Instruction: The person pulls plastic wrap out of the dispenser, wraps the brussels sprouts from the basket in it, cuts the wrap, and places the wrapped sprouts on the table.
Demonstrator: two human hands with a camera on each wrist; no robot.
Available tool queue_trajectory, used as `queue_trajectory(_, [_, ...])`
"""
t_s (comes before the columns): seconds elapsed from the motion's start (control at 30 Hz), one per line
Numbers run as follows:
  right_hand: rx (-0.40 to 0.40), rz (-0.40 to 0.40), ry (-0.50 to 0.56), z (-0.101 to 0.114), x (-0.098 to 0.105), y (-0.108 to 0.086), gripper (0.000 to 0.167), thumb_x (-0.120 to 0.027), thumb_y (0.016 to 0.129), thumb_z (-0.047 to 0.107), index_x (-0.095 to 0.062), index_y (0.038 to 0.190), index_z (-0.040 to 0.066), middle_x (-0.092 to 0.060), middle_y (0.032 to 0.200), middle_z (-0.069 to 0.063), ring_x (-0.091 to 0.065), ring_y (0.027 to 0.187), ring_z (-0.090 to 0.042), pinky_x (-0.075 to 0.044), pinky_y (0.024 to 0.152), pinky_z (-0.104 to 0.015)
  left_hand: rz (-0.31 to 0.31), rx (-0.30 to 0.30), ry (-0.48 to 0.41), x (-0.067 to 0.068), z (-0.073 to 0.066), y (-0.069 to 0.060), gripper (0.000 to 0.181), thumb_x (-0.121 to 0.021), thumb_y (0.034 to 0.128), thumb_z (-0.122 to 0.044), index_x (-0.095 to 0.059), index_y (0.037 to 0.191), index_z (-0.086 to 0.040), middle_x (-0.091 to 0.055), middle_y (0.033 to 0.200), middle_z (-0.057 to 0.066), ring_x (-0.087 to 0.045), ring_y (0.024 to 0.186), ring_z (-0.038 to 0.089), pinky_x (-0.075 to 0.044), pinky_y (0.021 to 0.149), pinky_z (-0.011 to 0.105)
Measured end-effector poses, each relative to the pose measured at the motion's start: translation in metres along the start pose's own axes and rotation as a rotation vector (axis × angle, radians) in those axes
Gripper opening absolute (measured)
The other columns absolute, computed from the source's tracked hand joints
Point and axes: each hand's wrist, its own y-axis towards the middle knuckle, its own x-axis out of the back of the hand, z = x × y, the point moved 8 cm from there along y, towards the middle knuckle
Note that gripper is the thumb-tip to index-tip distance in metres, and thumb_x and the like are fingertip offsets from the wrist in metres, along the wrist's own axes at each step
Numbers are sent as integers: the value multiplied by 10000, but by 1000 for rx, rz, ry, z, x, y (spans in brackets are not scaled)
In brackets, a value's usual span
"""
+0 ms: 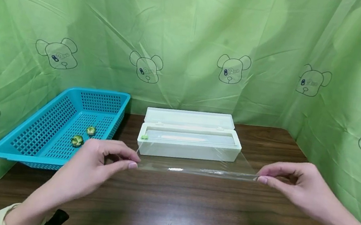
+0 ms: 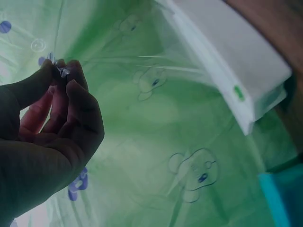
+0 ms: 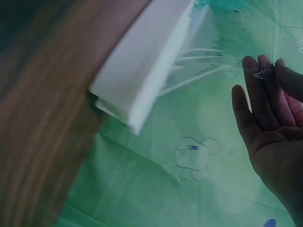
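Left hand (image 1: 93, 163) and right hand (image 1: 308, 188) pinch taut clear film (image 1: 196, 171)

clear film (image 1: 193, 170) stretched btwn l hand (image 1: 97, 162) & r hand (image 1: 301, 187), trailing from white box (image 1: 188, 152), lid (image 1: 190, 118) up

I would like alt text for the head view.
A person's left hand and right hand pinch the front edge of clear film stretched from an open white box on a dark table. At left, a blue basket holds two small green vegetables.
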Motion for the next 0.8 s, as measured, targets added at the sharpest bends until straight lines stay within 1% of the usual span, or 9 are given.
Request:
queue_trajectory(0.03, [-8, 13, 11, -3, -4, -3, 293, -773, 872, -132, -809, 1012, 123, -789, 923, 6, -747, 825, -119, -570, 717, -209, 15, 19, -13, -3, 3, -3, 196, -811, 941, -134, -798, 983, -325, -737, 954, -183, -675, 795, 107, -550, 624, 281])
queue_trajectory(0.1, [-33, 34, 16, -9, -10, -8, 277, -779, 886, -98, -808, 1005, 150, -787, 922, 24, -743, 830, -116, -562, 725, -205, 45, 27, -35, -9, 6, -9, 157, -805, 951, -162, -799, 977, -316, -736, 949, -175, -678, 802, 111, -561, 627, 283])
queue_trajectory(0.27, [-82, 74, -9, -21, -24, -20, 257, -800, 903, -14, -804, 992, 227, -779, 927, 74, -731, 855, -110, -531, 776, -188, 94, -12, -83, -21, 11, -19, 85, -794, 961, -189, -802, 983, -271, -728, 934, -166, -680, 825, 93, -579, 665, 287])
queue_trajectory(0.33, [-88, 92, -16, -25, -30, -25, 256, -806, 906, 7, -799, 984, 251, -775, 928, 88, -727, 863, -109, -523, 793, -191, 110, -12, -93, -26, 15, -23, 85, -797, 957, -183, -802, 981, -265, -724, 921, -164, -673, 812, 89, -575, 670, 283])
queue_trajectory(0.47, [-99, 129, -16, -31, -40, -33, 257, -815, 909, 46, -792, 965, 296, -768, 932, 111, -718, 883, -109, -507, 817, -203, 147, 17, -106, -36, 26, -32, 83, -804, 950, -188, -802, 976, -267, -714, 896, -161, -657, 796, 84, -568, 662, 281])
queue_trajectory(0.6, [-97, 168, -3, -35, -49, -39, 255, -811, 920, 66, -787, 964, 317, -770, 961, 114, -720, 934, -120, -477, 868, -205, 168, 40, -128, -44, 35, -38, 85, -818, 937, -195, -803, 962, -275, -704, 885, -163, -650, 787, 83, -568, 648, 284])
queue_trajectory(0.73, [-81, 202, 24, -40, -57, -43, 247, -804, 926, 69, -785, 977, 310, -777, 991, 83, -725, 975, -155, -464, 911, -192, 168, 19, -144, -53, 40, -42, 101, -831, 924, -188, -794, 936, -282, -696, 886, -165, -646, 779, 67, -568, 644, 276])
queue_trajectory(0.8, [-73, 217, 40, -42, -60, -44, 239, -803, 928, 72, -784, 979, 304, -779, 1000, 65, -729, 985, -172, -473, 920, -196, 167, -3, -143, -57, 41, -44, 128, -836, 917, -164, -785, 921, -282, -688, 881, -167, -643, 773, 56, -566, 648, 270])
